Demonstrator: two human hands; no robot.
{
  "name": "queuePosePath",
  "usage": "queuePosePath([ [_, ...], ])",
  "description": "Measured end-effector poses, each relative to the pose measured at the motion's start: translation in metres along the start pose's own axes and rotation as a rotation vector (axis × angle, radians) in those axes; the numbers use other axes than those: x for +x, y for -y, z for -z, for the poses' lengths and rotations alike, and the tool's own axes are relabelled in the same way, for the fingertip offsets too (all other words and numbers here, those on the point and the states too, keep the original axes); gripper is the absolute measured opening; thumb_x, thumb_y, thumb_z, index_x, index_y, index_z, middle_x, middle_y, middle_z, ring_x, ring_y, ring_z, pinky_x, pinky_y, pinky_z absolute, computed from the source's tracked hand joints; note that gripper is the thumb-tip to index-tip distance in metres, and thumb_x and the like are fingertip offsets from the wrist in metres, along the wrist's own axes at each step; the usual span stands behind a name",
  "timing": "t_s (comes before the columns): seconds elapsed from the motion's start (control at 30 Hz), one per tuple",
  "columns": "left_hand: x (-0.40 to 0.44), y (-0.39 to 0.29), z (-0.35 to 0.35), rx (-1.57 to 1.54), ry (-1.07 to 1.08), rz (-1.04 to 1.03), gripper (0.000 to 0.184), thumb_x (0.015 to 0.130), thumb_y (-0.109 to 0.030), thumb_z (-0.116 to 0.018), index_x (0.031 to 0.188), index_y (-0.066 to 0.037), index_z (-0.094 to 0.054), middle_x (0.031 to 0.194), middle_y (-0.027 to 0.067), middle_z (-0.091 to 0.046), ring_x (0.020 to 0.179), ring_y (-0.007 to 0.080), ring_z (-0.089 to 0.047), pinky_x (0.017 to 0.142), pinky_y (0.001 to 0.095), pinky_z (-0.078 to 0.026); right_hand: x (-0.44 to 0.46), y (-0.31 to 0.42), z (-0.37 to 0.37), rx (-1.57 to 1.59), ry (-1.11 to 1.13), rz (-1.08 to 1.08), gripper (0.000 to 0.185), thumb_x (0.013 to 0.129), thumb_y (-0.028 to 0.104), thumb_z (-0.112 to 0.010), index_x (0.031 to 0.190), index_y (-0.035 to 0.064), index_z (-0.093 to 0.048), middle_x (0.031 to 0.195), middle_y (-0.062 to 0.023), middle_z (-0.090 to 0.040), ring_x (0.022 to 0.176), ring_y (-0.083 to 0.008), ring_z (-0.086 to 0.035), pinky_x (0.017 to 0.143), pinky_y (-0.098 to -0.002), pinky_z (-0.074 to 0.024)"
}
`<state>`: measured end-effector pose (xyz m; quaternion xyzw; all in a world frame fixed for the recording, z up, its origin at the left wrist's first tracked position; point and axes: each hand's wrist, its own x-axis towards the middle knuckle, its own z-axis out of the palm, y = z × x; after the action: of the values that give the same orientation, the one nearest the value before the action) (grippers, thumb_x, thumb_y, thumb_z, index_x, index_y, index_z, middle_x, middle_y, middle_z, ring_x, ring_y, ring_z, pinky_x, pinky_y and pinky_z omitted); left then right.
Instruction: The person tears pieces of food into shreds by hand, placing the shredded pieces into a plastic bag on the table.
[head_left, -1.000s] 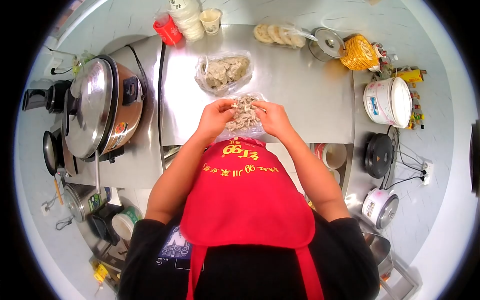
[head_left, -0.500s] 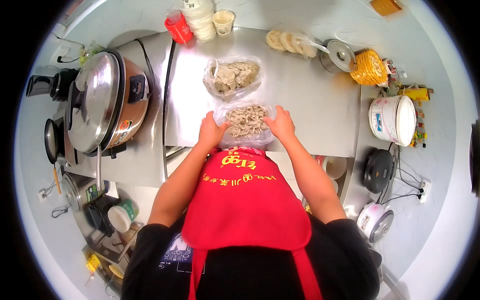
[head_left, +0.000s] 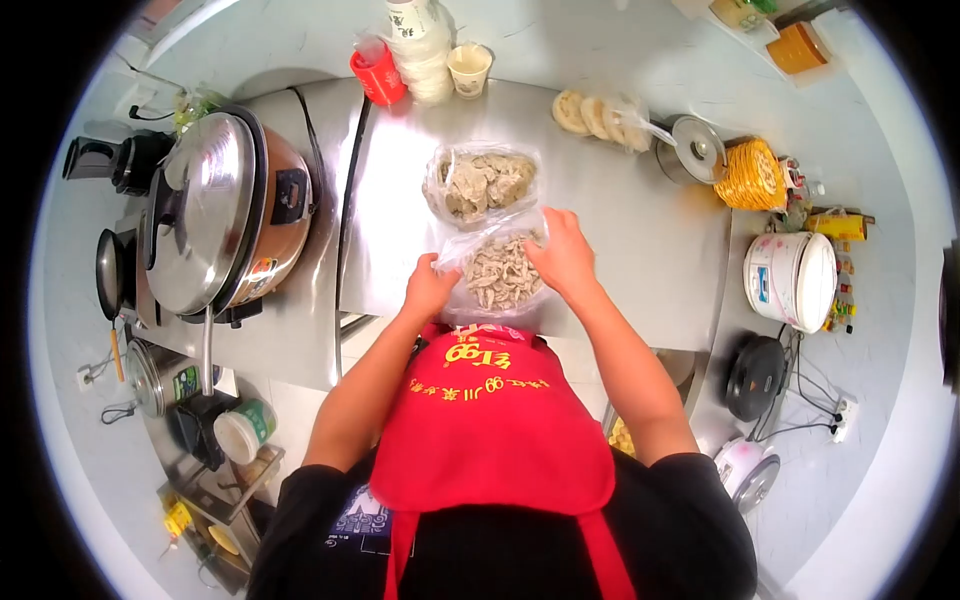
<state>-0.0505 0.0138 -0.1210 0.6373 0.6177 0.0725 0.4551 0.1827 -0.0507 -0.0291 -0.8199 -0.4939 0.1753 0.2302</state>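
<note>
A clear plastic bag (head_left: pixel 462 303) lies open at the near edge of the steel counter, with grey-brown meat strips (head_left: pixel 502 272) in it. My left hand (head_left: pixel 431 287) pinches the bag's left rim. At the right rim is my right hand (head_left: pixel 563 250), its fingers closed on the plastic. Just beyond, touching or nearly touching, sits a second clear bag (head_left: pixel 532 160) holding larger grey-brown pieces (head_left: pixel 482 186).
On the left stands a large brown cooker (head_left: pixel 275 215) with a steel lid. Cups (head_left: pixel 469 70), flat breads (head_left: pixel 590 116) and a lidded steel pot (head_left: pixel 692 150) line the counter's (head_left: pixel 640 240) back. A white rice cooker (head_left: pixel 790 280) is at right.
My hands have moved from over the meat strips outward to the sides of the near bag and taken hold of its rim. The view has shifted, so the counter appears lower and further right.
</note>
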Motion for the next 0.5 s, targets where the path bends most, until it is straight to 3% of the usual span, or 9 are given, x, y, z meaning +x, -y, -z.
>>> queuePosePath([
  [0.03, -0.007, -0.017, 0.009, -0.010, 0.048, 0.053, 0.066, 0.081, -0.033, -0.072, 0.129, 0.005, -0.047, 0.107, 0.0270, -0.063, 0.103, 0.0400, -0.061, 0.091, 0.0423, -0.048, 0.018, 0.004, -0.014, 0.030, 0.055, 0.082, 0.047, 0.082, 0.024, -0.066, 0.123, 0.0045, -0.055, 0.121, -0.0176, -0.057, 0.107, -0.0346, -0.058, 0.087, -0.0438, -0.0500],
  [0.17, -0.012, -0.015, 0.006, 0.073, -0.009, -0.054, 0.060, 0.082, -0.028, -0.070, 0.127, 0.005, -0.049, 0.119, 0.0301, -0.055, 0.112, 0.0405, -0.054, 0.096, 0.0430, -0.044, 0.090, 0.035, -0.073, 0.045, 0.167, 0.184, 0.052, 0.080, 0.027, -0.069, 0.125, 0.0051, -0.053, 0.123, -0.0163, -0.056, 0.109, -0.0348, -0.059, 0.091, -0.0437, -0.0487],
  [0.33, -0.030, -0.014, 0.009, 0.035, -0.128, -0.162, 0.052, 0.083, -0.019, -0.068, 0.126, 0.005, -0.049, 0.117, 0.0254, -0.054, 0.103, 0.0387, -0.057, 0.092, 0.0422, -0.046, 0.124, 0.050, -0.098, -0.153, 0.276, -0.042, 0.040, 0.077, 0.026, -0.072, 0.110, 0.0038, -0.063, 0.110, -0.0169, -0.064, 0.109, -0.0326, -0.061, 0.092, -0.0417, -0.0499],
  [0.47, -0.037, -0.011, 0.019, -0.053, -0.172, -0.178, 0.048, 0.083, -0.013, -0.068, 0.125, 0.003, -0.051, 0.117, 0.0214, -0.055, 0.101, 0.0319, -0.059, 0.090, 0.0394, -0.048, 0.114, 0.047, -0.102, -0.135, 0.346, -0.064, 0.044, 0.076, 0.027, -0.073, 0.111, 0.0028, -0.063, 0.111, -0.0183, -0.065, 0.105, -0.0350, -0.062, 0.090, -0.0427, -0.0503],
  [0.5, -0.038, -0.011, 0.021, -0.067, -0.170, -0.183, 0.048, 0.083, -0.012, -0.068, 0.125, 0.002, -0.051, 0.117, 0.0203, -0.055, 0.101, 0.0300, -0.060, 0.089, 0.0383, -0.049, 0.108, 0.036, -0.109, 0.002, 0.307, -0.118, 0.047, 0.075, 0.029, -0.075, 0.111, 0.0019, -0.063, 0.108, -0.0190, -0.066, 0.103, -0.0349, -0.063, 0.089, -0.0424, -0.0504],
])
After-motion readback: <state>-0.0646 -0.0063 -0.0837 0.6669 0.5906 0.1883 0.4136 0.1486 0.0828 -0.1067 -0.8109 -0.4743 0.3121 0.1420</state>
